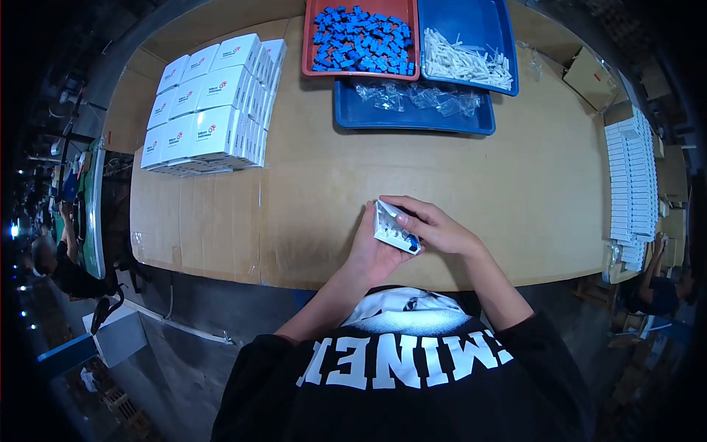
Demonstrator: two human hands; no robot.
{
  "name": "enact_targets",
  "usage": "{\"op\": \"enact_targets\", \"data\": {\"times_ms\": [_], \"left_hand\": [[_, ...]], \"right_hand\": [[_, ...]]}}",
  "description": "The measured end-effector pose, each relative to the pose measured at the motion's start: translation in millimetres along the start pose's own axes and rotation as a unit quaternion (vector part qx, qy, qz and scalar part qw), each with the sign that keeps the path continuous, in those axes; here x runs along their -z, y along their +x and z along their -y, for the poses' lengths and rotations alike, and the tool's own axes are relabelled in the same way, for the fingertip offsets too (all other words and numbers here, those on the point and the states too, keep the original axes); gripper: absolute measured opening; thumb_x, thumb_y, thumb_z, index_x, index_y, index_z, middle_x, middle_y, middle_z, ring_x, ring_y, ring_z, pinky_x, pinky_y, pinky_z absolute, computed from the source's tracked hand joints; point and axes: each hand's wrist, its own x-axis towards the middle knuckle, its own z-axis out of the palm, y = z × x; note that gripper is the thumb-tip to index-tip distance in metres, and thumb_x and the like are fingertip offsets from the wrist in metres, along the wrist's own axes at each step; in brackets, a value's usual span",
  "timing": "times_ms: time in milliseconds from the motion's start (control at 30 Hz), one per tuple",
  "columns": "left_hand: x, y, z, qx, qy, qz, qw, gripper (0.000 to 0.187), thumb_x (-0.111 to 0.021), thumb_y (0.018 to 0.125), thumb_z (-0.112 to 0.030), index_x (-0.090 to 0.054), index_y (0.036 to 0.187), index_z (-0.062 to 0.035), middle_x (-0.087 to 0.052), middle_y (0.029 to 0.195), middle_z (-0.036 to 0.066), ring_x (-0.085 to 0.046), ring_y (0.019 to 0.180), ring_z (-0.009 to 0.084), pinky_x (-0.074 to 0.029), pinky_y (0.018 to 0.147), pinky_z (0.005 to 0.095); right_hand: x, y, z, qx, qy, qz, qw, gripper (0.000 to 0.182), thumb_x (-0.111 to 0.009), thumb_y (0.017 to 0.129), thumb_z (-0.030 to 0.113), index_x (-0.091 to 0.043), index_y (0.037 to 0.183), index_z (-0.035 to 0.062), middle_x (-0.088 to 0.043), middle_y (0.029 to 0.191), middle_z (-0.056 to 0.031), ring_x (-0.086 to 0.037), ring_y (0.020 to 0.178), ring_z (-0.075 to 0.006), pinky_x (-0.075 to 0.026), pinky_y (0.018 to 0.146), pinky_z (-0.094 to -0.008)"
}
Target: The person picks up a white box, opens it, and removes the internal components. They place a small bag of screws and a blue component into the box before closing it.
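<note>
A small white box (388, 234) is held above the near part of the table, tilted, with its open side facing up. Inside it I make out something clear and shiny, like a plastic bag, and a blue piece at its lower right end. My left hand (370, 255) cradles the box from the left and below, fingers wrapped round it. Over its upper right side lies my right hand (440, 229), with the thumb pressed onto the contents and the fingers along the far edge. The fingertips under the box are hidden.
At the far left stands a stack of white printed boxes (199, 110). Beyond my hands are a red tray (307, 55) of blue pieces, a blue tray (510, 44) of white sticks and a blue tray (412, 125) of clear bags. More white boxes (631, 184) line the right edge.
</note>
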Motion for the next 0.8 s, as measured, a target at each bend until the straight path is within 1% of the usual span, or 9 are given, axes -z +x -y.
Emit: {"op": "enact_targets", "data": {"times_ms": [33,167,333,367,433,567,633,767,800], "left_hand": [[-2,-1,0,-0.002,0.002,-0.016,1.000,0.062,-0.019,0.109,-0.059,-0.050,0.141,-0.0150,-0.059,0.132,0.011,-0.059,0.121,0.0279,-0.050,0.099,0.0524],[2,1,0,0.001,-0.009,-0.008,1.000,0.062,-0.019,0.110,-0.059,-0.050,0.141,-0.0152,-0.059,0.133,0.012,-0.059,0.121,0.0281,-0.050,0.099,0.0524],[6,4,-2,0.011,-0.008,-0.011,1.000,0.060,-0.022,0.110,-0.057,-0.050,0.140,-0.0143,-0.057,0.135,0.012,-0.058,0.122,0.0286,-0.050,0.098,0.0511],[8,4,-3,0.012,-0.008,-0.011,1.000,0.060,-0.022,0.110,-0.057,-0.050,0.140,-0.0143,-0.057,0.135,0.012,-0.058,0.122,0.0286,-0.050,0.098,0.0511],[12,6,-4,0.019,-0.014,-0.002,1.000,0.058,-0.024,0.110,-0.057,-0.050,0.140,-0.0141,-0.057,0.136,0.012,-0.058,0.122,0.0283,-0.049,0.099,0.0514],[14,8,-5,0.022,-0.011,0.010,1.000,0.058,-0.026,0.110,-0.057,-0.050,0.140,-0.0142,-0.056,0.136,0.011,-0.058,0.122,0.0284,-0.049,0.100,0.0520],[11,8,-7,0.027,0.002,-0.017,0.999,0.060,-0.022,0.109,-0.058,-0.047,0.141,-0.0139,-0.055,0.138,0.013,-0.057,0.123,0.0296,-0.049,0.101,0.0543],[14,9,-6,0.026,0.006,-0.011,1.000,0.059,-0.023,0.110,-0.057,-0.046,0.142,-0.0135,-0.054,0.139,0.013,-0.056,0.125,0.0299,-0.048,0.103,0.0557],[12,8,-7,0.025,0.012,-0.012,1.000,0.061,-0.022,0.109,-0.058,-0.045,0.143,-0.0132,-0.054,0.139,0.014,-0.056,0.127,0.0304,-0.048,0.104,0.0563]], "right_hand": [[-1,0,0,-0.014,0.011,-0.006,1.000,0.050,-0.055,0.108,0.031,-0.051,0.150,0.0053,-0.060,0.138,-0.0121,-0.057,0.121,-0.0188,-0.047,0.103,-0.0334],[1,4,-4,-0.003,0.008,-0.009,1.000,0.048,-0.056,0.107,0.031,-0.055,0.148,0.0056,-0.065,0.133,-0.0117,-0.059,0.116,-0.0165,-0.049,0.100,-0.0321],[-5,9,-6,-0.022,-0.021,-0.056,0.998,0.042,-0.058,0.106,0.031,-0.064,0.140,0.0061,-0.073,0.114,-0.0098,-0.064,0.102,-0.0135,-0.052,0.093,-0.0305],[-7,9,-6,-0.023,-0.021,-0.057,0.998,0.042,-0.058,0.106,0.031,-0.064,0.140,0.0061,-0.073,0.114,-0.0098,-0.064,0.102,-0.0135,-0.052,0.093,-0.0305],[-9,10,-6,-0.029,-0.047,-0.077,0.995,0.041,-0.057,0.107,0.033,-0.067,0.136,0.0059,-0.075,0.105,-0.0092,-0.065,0.094,-0.0124,-0.054,0.087,-0.0304],[-8,11,0,-0.042,-0.070,-0.074,0.994,0.043,-0.056,0.107,0.036,-0.068,0.135,0.0058,-0.076,0.100,-0.0097,-0.065,0.089,-0.0119,-0.054,0.083,-0.0301],[-8,12,1,-0.049,-0.063,-0.082,0.993,0.042,-0.060,0.104,0.035,-0.070,0.130,0.0037,-0.077,0.093,-0.0158,-0.069,0.082,-0.0144,-0.055,0.076,-0.0310],[-8,12,1,-0.043,-0.064,-0.077,0.994,0.043,-0.059,0.104,0.036,-0.070,0.130,0.0040,-0.077,0.093,-0.0160,-0.068,0.080,-0.0134,-0.055,0.075,-0.0308],[-9,11,2,-0.045,-0.071,-0.071,0.994,0.043,-0.057,0.106,0.036,-0.068,0.133,0.0046,-0.077,0.095,-0.0138,-0.066,0.084,-0.0123,-0.055,0.078,-0.0309]]}}
